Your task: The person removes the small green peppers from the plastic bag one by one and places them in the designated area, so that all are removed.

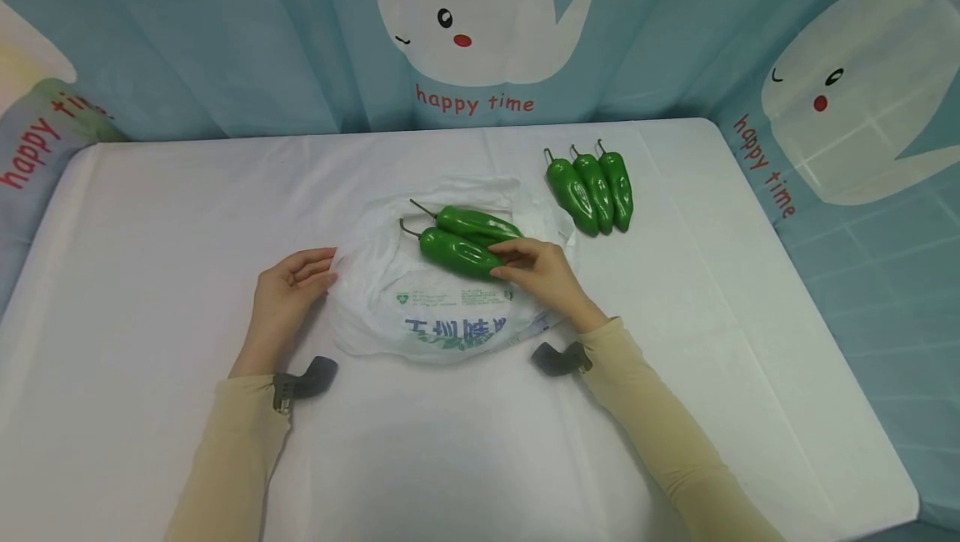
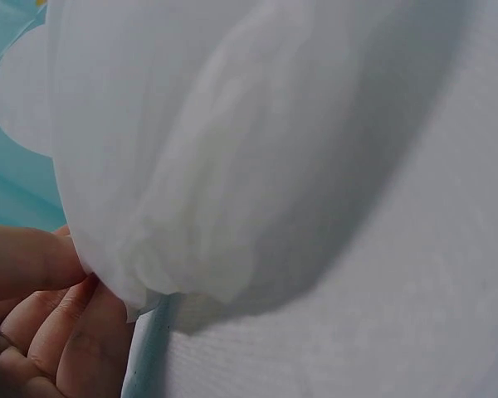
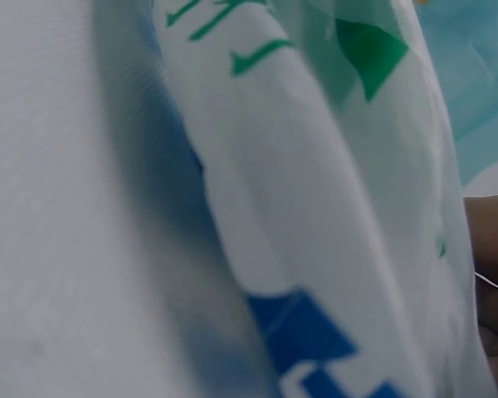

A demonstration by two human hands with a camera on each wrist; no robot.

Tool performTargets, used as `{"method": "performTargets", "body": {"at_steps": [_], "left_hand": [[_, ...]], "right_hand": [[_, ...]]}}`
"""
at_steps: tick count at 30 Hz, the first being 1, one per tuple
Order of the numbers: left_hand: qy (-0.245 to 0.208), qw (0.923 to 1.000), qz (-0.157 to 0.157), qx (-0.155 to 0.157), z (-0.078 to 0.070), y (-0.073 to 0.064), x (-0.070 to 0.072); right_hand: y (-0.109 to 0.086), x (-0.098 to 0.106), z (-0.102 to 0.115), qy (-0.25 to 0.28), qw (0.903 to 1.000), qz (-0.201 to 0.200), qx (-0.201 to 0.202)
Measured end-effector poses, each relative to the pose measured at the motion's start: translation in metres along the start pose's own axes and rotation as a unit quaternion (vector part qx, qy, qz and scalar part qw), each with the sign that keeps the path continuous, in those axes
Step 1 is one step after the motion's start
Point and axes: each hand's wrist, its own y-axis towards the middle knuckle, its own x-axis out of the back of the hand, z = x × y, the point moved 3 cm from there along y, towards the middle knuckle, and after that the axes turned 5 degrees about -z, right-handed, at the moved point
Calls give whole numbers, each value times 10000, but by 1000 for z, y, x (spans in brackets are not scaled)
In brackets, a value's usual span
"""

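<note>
In the head view a white plastic bag [image 1: 367, 321] with green and blue print lies spread on the table, its mouth open. Two green peppers [image 1: 453, 253] lie side by side on it, stems toward the left. My right hand [image 1: 536, 271] pinches the blunt right end of the nearer one between thumb and fingers. At the bag's left edge, my left hand [image 1: 288, 292] pinches the plastic between thumb and finger, which the left wrist view shows close up. In the right wrist view the bag's printed side [image 3: 315, 207] hides most of the right hand.
Several things stand about: three more green peppers [image 1: 590, 192] lie in a row behind the bag to the right. The table [image 1: 172, 217] has a white cover, and a blue printed curtain [image 1: 300, 42] hangs along its back and sides.
</note>
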Motion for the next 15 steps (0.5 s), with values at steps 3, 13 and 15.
{"method": "performTargets", "body": {"at_steps": [3, 13, 15], "left_hand": [[57, 10000, -1, -7, -1, 0, 0], [125, 9999, 29, 79, -2, 0, 0], [130, 9999, 29, 82, -2, 1, 0]], "right_hand": [[0, 1, 0, 72, 10000, -43, -33], [1, 8, 2, 312, 9993, -205, 1], [1, 10, 1, 437, 9987, -272, 12]]}}
